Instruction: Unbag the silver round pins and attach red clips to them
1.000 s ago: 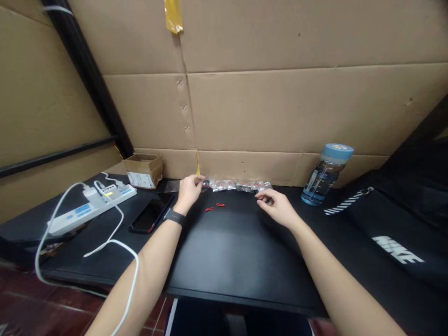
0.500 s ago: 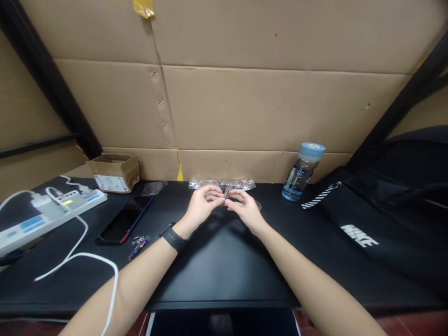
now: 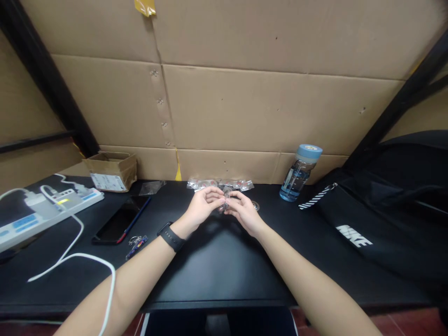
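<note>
Over the back middle of the black table, my left hand (image 3: 206, 205) and my right hand (image 3: 244, 211) meet at the fingertips. Both are closed in a pinch on a small, clear, crinkly plastic packet (image 3: 227, 192); its contents are too small and blurred to name. A black watch (image 3: 171, 236) is on my left wrist. Just behind my hands lie shiny transparent wrappers (image 3: 241, 185) with red marks, against the cardboard wall. A small round ring-like thing (image 3: 256, 205) lies on the table, partly hidden behind my right hand.
On the left are a power strip (image 3: 49, 213) with white cables, a small cardboard box (image 3: 111, 171), a phone (image 3: 122, 219), a keychain (image 3: 136, 246) and a flat clear plastic bag (image 3: 152, 187). A water bottle (image 3: 300, 173) and a black bag (image 3: 378, 214) stand right.
My fingers have shifted on the packet, and more of it shows above and below the fingertips. The whole view has moved slightly; the things on the table stay in place.
</note>
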Demonstrator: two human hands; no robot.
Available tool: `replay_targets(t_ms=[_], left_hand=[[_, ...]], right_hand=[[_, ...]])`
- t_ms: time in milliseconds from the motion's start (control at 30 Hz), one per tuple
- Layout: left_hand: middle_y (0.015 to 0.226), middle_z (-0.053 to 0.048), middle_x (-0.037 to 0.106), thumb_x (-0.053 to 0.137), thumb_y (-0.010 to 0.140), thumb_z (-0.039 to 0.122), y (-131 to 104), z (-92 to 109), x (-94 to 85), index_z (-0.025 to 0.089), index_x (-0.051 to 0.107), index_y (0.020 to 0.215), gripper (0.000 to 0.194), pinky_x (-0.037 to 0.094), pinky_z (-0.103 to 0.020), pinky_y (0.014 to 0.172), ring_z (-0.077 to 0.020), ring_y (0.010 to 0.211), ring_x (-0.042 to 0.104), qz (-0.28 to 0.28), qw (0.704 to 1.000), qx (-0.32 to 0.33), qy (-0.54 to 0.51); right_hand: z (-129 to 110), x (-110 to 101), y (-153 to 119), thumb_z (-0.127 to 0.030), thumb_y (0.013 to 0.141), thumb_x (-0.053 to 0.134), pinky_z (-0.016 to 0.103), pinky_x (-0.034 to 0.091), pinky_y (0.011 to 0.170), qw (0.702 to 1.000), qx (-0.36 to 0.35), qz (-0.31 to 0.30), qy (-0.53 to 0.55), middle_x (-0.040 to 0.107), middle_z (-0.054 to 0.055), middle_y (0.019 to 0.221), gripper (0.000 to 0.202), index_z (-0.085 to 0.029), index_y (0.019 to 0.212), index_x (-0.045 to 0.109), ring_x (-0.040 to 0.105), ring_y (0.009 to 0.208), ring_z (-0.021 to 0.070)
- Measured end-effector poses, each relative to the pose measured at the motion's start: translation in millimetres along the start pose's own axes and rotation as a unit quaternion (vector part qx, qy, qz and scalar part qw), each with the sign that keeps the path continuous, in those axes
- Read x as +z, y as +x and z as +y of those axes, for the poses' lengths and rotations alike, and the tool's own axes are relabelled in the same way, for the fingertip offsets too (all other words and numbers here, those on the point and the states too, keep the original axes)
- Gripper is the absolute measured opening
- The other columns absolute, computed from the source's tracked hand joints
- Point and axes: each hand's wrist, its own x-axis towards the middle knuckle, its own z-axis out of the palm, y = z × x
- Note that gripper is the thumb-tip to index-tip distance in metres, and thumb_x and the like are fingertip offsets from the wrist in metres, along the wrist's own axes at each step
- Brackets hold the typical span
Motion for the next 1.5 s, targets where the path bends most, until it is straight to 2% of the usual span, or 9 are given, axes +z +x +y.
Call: replay_targets(t_ms=[167, 367, 467, 567, 767, 967, 1133, 1333, 1500], left_hand=[[0.093, -0.006, 0.074, 0.088, 0.072, 0.032, 2.7, 6.1, -4.7, 0.016, 0.070, 0.093, 0.032, 0.056, -0.030, 0.087, -0.0180, 0.090, 0.071, 0.039, 0.999, 0.033, 0.001], [0.090, -0.001, 0.069, 0.076, 0.080, 0.027, 11.6, 11.8, -33.4, 0.019, 0.066, 0.091, 0.017, 0.051, -0.027, 0.076, -0.0163, 0.082, 0.067, 0.142, 0.979, 0.098, 0.107], [0.092, -0.002, 0.068, 0.065, 0.089, 0.024, 10.4, 11.9, -38.7, 0.020, 0.067, 0.090, 0.004, 0.050, -0.029, 0.079, -0.0182, 0.086, 0.066, 0.123, 0.944, 0.169, 0.256], [0.101, -0.005, 0.068, 0.058, 0.094, 0.019, 4.7, 14.0, -33.0, 0.021, 0.072, 0.091, 0.014, 0.049, -0.035, 0.091, -0.0212, 0.099, 0.065, 0.113, 0.889, 0.238, 0.375], [0.121, -0.004, 0.067, 0.064, 0.091, 0.014, -4.6, 15.1, -18.2, 0.029, 0.079, 0.084, 0.022, 0.041, -0.047, 0.102, -0.0282, 0.118, 0.059, 0.130, 0.837, 0.229, 0.479], [0.132, -0.004, 0.065, 0.069, 0.094, 0.031, -1.2, 5.6, -18.1, 0.035, 0.082, 0.099, 0.015, 0.040, -0.054, 0.108, -0.0309, 0.126, 0.055, 0.113, 0.869, 0.181, 0.446], [0.120, -0.005, 0.069, 0.062, 0.095, 0.023, 6.8, 3.7, -27.7, 0.029, 0.081, 0.099, 0.020, 0.043, -0.046, 0.110, -0.0251, 0.119, 0.061, 0.102, 0.916, 0.205, 0.331], [0.122, -0.004, 0.072, 0.061, 0.092, 0.017, 10.6, 8.0, -35.4, 0.030, 0.083, 0.085, 0.027, 0.042, -0.048, 0.111, -0.0254, 0.117, 0.064, 0.069, 0.922, 0.187, 0.333], [0.122, -0.005, 0.073, 0.072, 0.088, 0.024, 10.6, 6.5, -34.9, 0.031, 0.085, 0.090, 0.014, 0.043, -0.048, 0.111, -0.0268, 0.119, 0.064, 0.043, 0.926, 0.189, 0.325]], right_hand=[[0.3, -2.0, 2.8, -0.040, 0.078, 0.084, 0.028, 0.052, 0.068, 0.999, -0.002, 0.029, 0.046, 0.076, 0.004, 0.086, 0.034, -0.019, 0.095, 0.063, 0.074, 0.073, 0.0188], [-3.9, -16.3, 5.6, -0.039, 0.077, 0.085, 0.030, 0.051, 0.070, 0.998, -0.015, 0.061, 0.031, 0.077, 0.007, 0.092, 0.034, -0.018, 0.100, 0.071, 0.075, 0.075, 0.0200], [-4.6, -18.9, 5.7, -0.040, 0.075, 0.087, 0.032, 0.053, 0.072, 0.998, -0.023, 0.059, 0.013, 0.077, 0.008, 0.094, 0.039, -0.017, 0.102, 0.074, 0.075, 0.077, 0.0203], [-4.5, -20.0, 5.9, -0.043, 0.071, 0.090, 0.034, 0.054, 0.073, 0.997, -0.025, 0.074, 0.005, 0.077, 0.008, 0.095, 0.044, -0.017, 0.103, 0.074, 0.074, 0.076, 0.0204], [-8.1, -22.8, 4.8, -0.044, 0.071, 0.090, 0.033, 0.055, 0.072, 0.996, -0.036, 0.081, -0.015, 0.076, 0.008, 0.098, 0.044, -0.017, 0.103, 0.076, 0.075, 0.078, 0.0204], [-11.2, -22.7, 4.2, -0.044, 0.068, 0.093, 0.033, 0.056, 0.071, 0.996, -0.028, 0.079, -0.025, 0.075, 0.009, 0.101, 0.047, -0.017, 0.103, 0.075, 0.076, 0.075, 0.0215], [-10.4, -23.2, 4.3, -0.043, 0.069, 0.091, 0.032, 0.054, 0.069, 0.995, -0.034, 0.075, -0.047, 0.076, 0.008, 0.095, 0.047, -0.016, 0.104, 0.076, 0.076, 0.075, 0.0218], [-9.2, -24.2, 4.3, -0.044, 0.070, 0.090, 0.033, 0.054, 0.069, 0.996, -0.040, 0.056, -0.058, 0.076, 0.008, 0.095, 0.046, -0.016, 0.104, 0.078, 0.075, 0.075, 0.0218], [-6.4, -28.5, 6.2, -0.046, 0.071, 0.090, 0.034, 0.055, 0.069, 0.993, -0.058, 0.053, -0.086, 0.077, 0.008, 0.092, 0.047, -0.016, 0.104, 0.080, 0.072, 0.071, 0.0195]])
